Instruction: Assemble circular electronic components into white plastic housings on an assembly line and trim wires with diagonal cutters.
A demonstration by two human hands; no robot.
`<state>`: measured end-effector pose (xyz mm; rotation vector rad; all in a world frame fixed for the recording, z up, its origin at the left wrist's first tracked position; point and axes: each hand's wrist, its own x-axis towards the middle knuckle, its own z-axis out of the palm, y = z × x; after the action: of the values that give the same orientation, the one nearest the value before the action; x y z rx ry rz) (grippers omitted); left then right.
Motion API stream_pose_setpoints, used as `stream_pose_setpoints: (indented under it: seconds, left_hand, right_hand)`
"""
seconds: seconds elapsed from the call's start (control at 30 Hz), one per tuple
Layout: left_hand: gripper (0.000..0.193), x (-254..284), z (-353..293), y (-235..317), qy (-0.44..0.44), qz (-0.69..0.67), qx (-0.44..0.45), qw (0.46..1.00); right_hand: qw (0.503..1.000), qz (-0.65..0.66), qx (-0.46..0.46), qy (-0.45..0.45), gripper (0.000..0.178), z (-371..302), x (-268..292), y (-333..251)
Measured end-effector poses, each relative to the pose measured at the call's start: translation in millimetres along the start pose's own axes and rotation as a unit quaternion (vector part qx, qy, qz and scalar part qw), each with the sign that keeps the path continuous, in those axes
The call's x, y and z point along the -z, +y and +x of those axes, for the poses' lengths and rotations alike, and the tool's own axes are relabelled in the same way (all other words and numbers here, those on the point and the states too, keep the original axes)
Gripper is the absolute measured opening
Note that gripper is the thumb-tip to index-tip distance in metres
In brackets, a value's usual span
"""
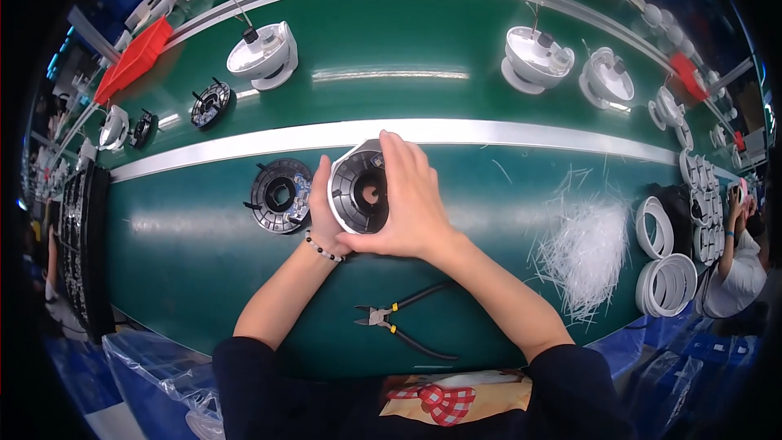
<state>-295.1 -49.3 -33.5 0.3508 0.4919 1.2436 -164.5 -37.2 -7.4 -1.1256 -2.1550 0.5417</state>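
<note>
Between my two hands is a round black plastic part with a white rim, raised above the green bench and tilted so its ribbed inner face shows. My left hand grips its left side, and a beaded bracelet circles that wrist. Around the right side curls my right hand, its fingers over the top edge and its thumb along the bottom. A similar black disc with a blue circuit board lies just left of my left hand. Diagonal cutters with black handles rest below my hands, jaws apart.
A heap of clear plastic strips lies to the right, beside white rings. Beyond a pale metal strip, white housings and black discs stand on a green belt. Black stacked trays border the left. Another person works far right.
</note>
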Motion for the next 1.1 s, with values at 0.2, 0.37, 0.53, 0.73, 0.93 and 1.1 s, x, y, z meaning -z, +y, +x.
stream_pose_setpoints:
  seconds: [0.2,0.37,0.53,0.73,0.93,1.1]
  left_hand:
    - [0.057,0.1,-0.8,5.4,-0.013,0.03,-0.02,0.999]
    - [0.059,1.0,30.8,21.9,0.017,-0.025,-0.049,0.998]
    - [0.038,-25.2,104.8,44.7,0.108,-0.004,-0.067,0.992]
    - [0.026,16.0,199.1,47.4,0.185,0.034,-0.15,0.971]
    - [0.028,10.2,191.0,55.2,0.249,0.127,-0.087,0.956]
    - [0.058,7.7,134.5,82.7,0.231,0.345,-0.225,0.882]
  right_hand:
    - [0.998,-0.008,-0.018,0.064,0.11,-4.5,-16.0,-5.6]
    - [0.984,0.03,0.088,0.155,0.091,1.8,12.5,-20.5]
    - [0.823,0.457,0.275,0.197,0.016,-31.6,86.6,-110.1]
    - [0.732,0.574,0.268,0.251,0.012,-43.1,107.4,-162.5]
    - [0.74,0.584,0.295,0.154,0.015,-35.6,113.2,-155.6]
    - [0.692,0.632,0.311,0.161,0.011,-27.3,97.6,-168.0]
